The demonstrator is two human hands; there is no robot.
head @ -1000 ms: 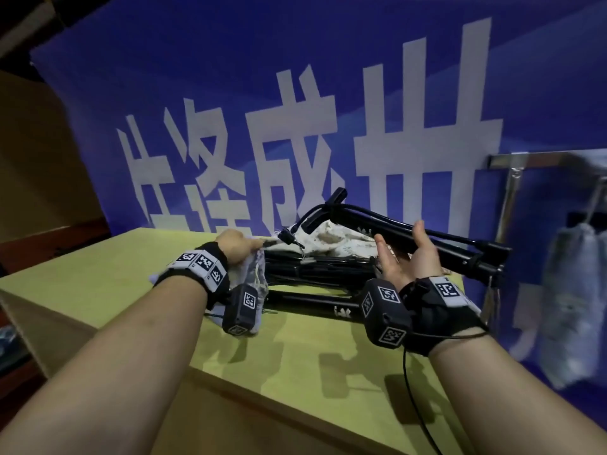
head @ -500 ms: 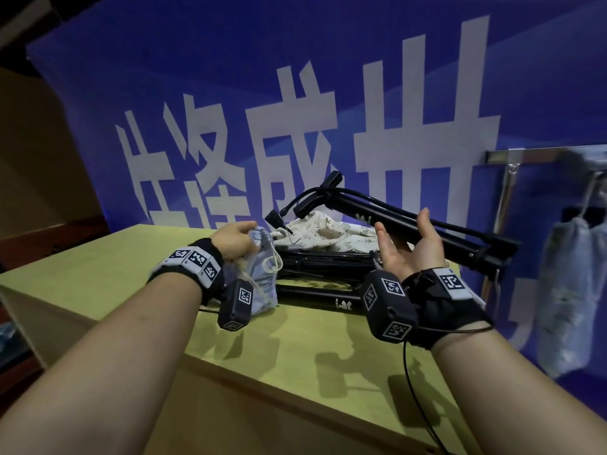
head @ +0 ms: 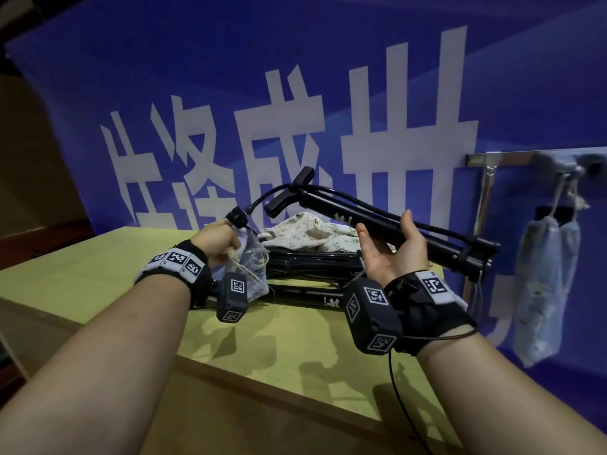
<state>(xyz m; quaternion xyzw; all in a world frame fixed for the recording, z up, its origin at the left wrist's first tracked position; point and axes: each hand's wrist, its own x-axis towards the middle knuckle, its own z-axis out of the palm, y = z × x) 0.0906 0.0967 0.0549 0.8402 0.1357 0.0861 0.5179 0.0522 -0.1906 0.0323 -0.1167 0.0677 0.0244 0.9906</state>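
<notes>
A: Free room, where?
B: Near half of the table [head: 262, 349]. Bare top betw. the two forearms, open fr. the front edge up to the stacked pumps [head: 312, 261]. Far-left part of the top is open too.
A: Blocks?
B: Stacked pumps lie across the middle, w/ printed cloth [head: 308, 231] heaped behind. Lifted pump [head: 328, 205] slants over the stack, resting on the right hand [head: 391, 254]. Its hose [head: 262, 200] arcs over to the left hand [head: 216, 238], which grips a drawstring bag [head: 253, 274] hanging at the stack's left end. Gap under the lifted pump is narrow.
A: Right side?
B: Metal rack [head: 485, 205] w/ hanging bags [head: 542, 284], pump's base end near its post. Banner [head: 361, 93] closes the back.
</notes>
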